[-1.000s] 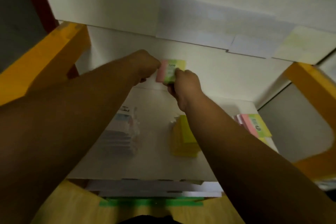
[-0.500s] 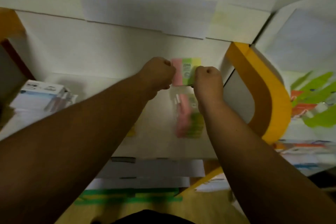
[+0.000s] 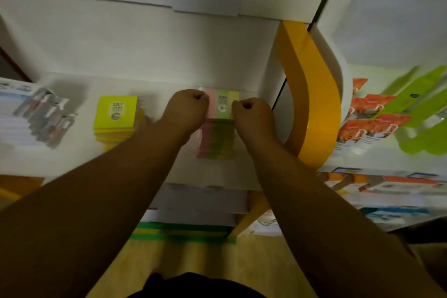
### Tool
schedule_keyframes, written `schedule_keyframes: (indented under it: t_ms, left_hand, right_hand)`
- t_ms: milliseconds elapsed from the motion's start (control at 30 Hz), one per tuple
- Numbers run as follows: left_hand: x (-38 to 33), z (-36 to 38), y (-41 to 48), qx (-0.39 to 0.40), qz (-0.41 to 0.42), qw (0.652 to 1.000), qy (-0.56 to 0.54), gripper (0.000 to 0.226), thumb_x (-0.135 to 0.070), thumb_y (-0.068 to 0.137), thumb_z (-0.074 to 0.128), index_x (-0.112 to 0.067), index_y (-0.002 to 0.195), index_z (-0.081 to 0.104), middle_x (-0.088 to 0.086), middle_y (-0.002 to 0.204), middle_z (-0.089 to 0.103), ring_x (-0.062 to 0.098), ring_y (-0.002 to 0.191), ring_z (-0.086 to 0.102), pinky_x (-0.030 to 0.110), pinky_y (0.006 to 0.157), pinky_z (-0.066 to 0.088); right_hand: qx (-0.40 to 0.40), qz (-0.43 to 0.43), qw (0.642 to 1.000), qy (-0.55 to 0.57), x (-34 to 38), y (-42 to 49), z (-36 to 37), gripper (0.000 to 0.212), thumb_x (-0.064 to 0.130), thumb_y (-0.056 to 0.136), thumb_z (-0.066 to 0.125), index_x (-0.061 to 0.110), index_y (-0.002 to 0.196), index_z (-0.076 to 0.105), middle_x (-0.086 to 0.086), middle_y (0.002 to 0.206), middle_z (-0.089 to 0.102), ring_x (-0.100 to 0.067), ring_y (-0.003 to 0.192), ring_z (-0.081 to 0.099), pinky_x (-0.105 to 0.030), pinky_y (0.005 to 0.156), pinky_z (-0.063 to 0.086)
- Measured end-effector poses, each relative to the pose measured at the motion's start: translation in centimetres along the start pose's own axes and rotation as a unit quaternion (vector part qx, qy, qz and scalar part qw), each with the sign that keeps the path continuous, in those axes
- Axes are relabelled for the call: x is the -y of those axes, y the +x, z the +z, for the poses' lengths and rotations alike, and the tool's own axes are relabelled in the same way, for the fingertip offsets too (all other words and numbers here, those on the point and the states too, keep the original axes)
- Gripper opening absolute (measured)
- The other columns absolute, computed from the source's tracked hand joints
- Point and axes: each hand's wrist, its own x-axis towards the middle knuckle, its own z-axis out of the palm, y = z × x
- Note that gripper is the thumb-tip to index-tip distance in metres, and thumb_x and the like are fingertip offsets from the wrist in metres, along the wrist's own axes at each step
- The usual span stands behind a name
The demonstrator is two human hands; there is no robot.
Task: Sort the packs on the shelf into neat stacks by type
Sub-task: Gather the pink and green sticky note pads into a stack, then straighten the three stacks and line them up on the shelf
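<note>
A pink, green and yellow striped pack marked 2209 lies on top of a stack of matching striped packs on the white shelf. My left hand grips the pack's left edge and my right hand grips its right edge, both with fingers curled. A stack of yellow packs marked 2207 stands to the left. Further left is a stack of white and blue packs, blurred.
A curved orange shelf frame rises just right of my right hand. Beyond it hang orange packages and green ones. Lower shelves hold white boxes. Green tape marks the wooden floor.
The view swung right and settled. Both hands lowered the striped pack from mid-air down onto the striped stack, still gripping its two edges.
</note>
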Motion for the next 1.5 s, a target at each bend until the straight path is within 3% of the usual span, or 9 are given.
schedule_keyframes:
  t_ms: [233, 433, 667, 800, 967, 1100, 1200, 1333, 1500]
  left_hand:
    - [1.2, 0.4, 0.2, -0.041, 0.008, 0.999, 0.024, 0.034, -0.028, 0.099, 0.045, -0.017, 0.123, 0.067, 0.002, 0.108, 0.071, 0.015, 0.086, 0.066, 0.026, 0.074, 0.053]
    - [1.4, -0.2, -0.2, -0.018, -0.020, 1.000, 0.002, 0.044, -0.035, 0.100, 0.049, -0.019, 0.141, 0.051, 0.003, 0.136, 0.058, 0.016, 0.102, 0.060, 0.026, 0.079, 0.048]
    - [0.2, -7.3, -0.1, -0.085, 0.066, 0.994, -0.010, 0.037, -0.040, 0.095, 0.055, -0.024, 0.125, 0.065, -0.004, 0.120, 0.068, 0.014, 0.111, 0.063, 0.040, 0.102, 0.049]
    - [1.1, -13.7, -0.6, -0.150, 0.084, 0.985, -0.028, 0.043, -0.049, 0.088, 0.053, -0.027, 0.122, 0.067, -0.009, 0.120, 0.068, 0.010, 0.112, 0.061, 0.042, 0.104, 0.048]
    - [4.7, -22.1, -0.8, -0.206, 0.066, 0.975, -0.052, 0.032, -0.037, 0.099, 0.048, -0.028, 0.123, 0.066, -0.008, 0.116, 0.068, 0.005, 0.101, 0.061, 0.033, 0.091, 0.051]
    - [7.9, -28.1, -0.7, -0.222, 0.043, 0.973, -0.042, 0.033, -0.040, 0.102, 0.043, -0.034, 0.128, 0.061, -0.011, 0.126, 0.062, 0.005, 0.110, 0.056, 0.025, 0.088, 0.047]
    - [9.5, -32.5, -0.1, -0.207, 0.046, 0.976, -0.043, 0.031, -0.043, 0.101, 0.041, -0.037, 0.122, 0.063, -0.017, 0.119, 0.064, 0.004, 0.107, 0.060, 0.029, 0.091, 0.052]
    - [11.2, -36.9, 1.1, -0.193, 0.052, 0.979, -0.042, 0.021, -0.035, 0.104, 0.040, -0.043, 0.106, 0.059, -0.039, 0.083, 0.056, -0.030, 0.074, 0.050, 0.000, 0.060, 0.036]
    - [15.3, -37.9, 4.7, -0.143, 0.024, 0.984, -0.103, 0.036, -0.042, 0.101, 0.043, -0.039, 0.136, 0.053, -0.017, 0.137, 0.053, 0.000, 0.112, 0.049, 0.021, 0.087, 0.040]
  right_hand:
    - [0.010, -0.004, 1.000, -0.003, -0.9, 0.1, 1.0, 0.027, 0.040, 0.099, 0.056, 0.019, 0.112, 0.065, 0.004, 0.100, 0.066, -0.001, 0.072, 0.057, -0.019, 0.053, 0.041]
    - [-0.023, 0.017, 1.000, 0.002, -0.5, 0.0, 1.8, 0.033, 0.047, 0.097, 0.057, 0.021, 0.117, 0.062, -0.003, 0.122, 0.059, -0.016, 0.098, 0.061, -0.019, 0.062, 0.045]
    - [-0.132, -0.176, 0.973, -0.062, 3.6, -2.5, 4.0, 0.037, 0.045, 0.096, 0.055, 0.027, 0.127, 0.055, -0.001, 0.139, 0.042, -0.020, 0.128, 0.036, -0.030, 0.099, 0.036]
    - [-0.101, -0.267, 0.959, -0.003, 6.6, -4.8, 8.0, 0.030, 0.042, 0.095, 0.054, 0.028, 0.121, 0.059, 0.003, 0.131, 0.049, -0.017, 0.125, 0.040, -0.036, 0.100, 0.046]
    - [-0.040, -0.364, 0.929, 0.051, 9.9, -8.2, 13.2, 0.025, 0.029, 0.093, 0.054, 0.019, 0.114, 0.065, 0.000, 0.119, 0.055, -0.021, 0.118, 0.048, -0.014, 0.099, 0.028]
    - [-0.007, -0.411, 0.907, 0.090, 12.6, -11.3, 18.1, 0.025, 0.027, 0.095, 0.051, 0.017, 0.114, 0.065, 0.002, 0.117, 0.059, -0.012, 0.113, 0.050, -0.028, 0.100, 0.041]
    - [-0.009, -0.419, 0.901, 0.109, 14.5, -13.3, 22.7, 0.023, 0.023, 0.096, 0.053, 0.015, 0.114, 0.064, 0.005, 0.116, 0.060, -0.012, 0.112, 0.054, -0.044, 0.092, 0.050]
    - [-0.003, -0.367, 0.925, 0.100, 15.5, -14.6, 28.8, 0.023, 0.027, 0.096, 0.052, 0.020, 0.115, 0.064, 0.008, 0.116, 0.061, -0.014, 0.113, 0.057, -0.047, 0.093, 0.050]
    - [-0.017, -0.236, 0.968, 0.085, 14.9, -15.0, 32.0, 0.020, 0.033, 0.096, 0.051, 0.029, 0.112, 0.063, 0.009, 0.114, 0.063, -0.012, 0.107, 0.062, -0.041, 0.094, 0.052]
